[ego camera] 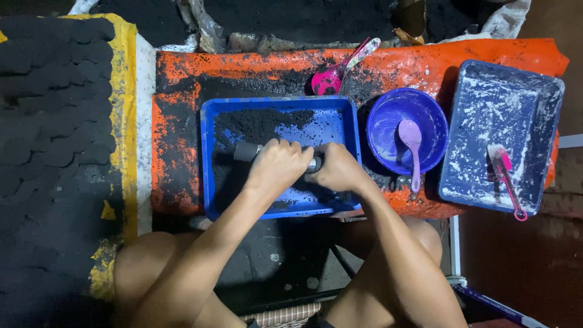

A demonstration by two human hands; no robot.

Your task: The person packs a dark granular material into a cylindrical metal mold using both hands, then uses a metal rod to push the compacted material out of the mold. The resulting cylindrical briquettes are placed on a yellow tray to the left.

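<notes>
Head view | left hand point(276, 167) and right hand point(337, 169) both closed around a grey tube point(246, 151) held level over the blue tray point(209, 121) | tray part-covered with black powder point(258, 124), blue floor bare at right | formed black pieces point(54, 121) in rows at left | purple bowl point(382, 130) beside tray.

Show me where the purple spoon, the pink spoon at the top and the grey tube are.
purple spoon point(410, 135), head view, its scoop end
pink spoon point(328, 81), head view, its scoop end
grey tube point(246, 151), head view, its exposed left end
</notes>
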